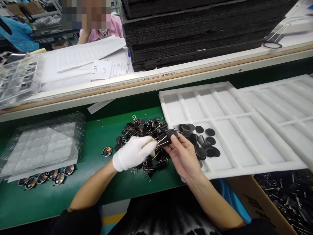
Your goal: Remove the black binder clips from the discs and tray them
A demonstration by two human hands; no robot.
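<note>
My left hand, in a white glove, is closed on the wire handles of a black binder clip. My bare right hand pinches a dark round disc between thumb and fingers, right at the clip's jaws; whether the clip bites on the disc cannot be made out. Beneath and behind both hands lies a heap of black binder clips, with dark discs among them. More black discs lie loose at the near left of a white foam tray, beside my right hand.
Left on the green table are stacked clear plastic trays and several round amber-and-black parts. Black foam sheets are piled on the raised shelf. A carton of clips stands at lower right. Across sits a person in pink.
</note>
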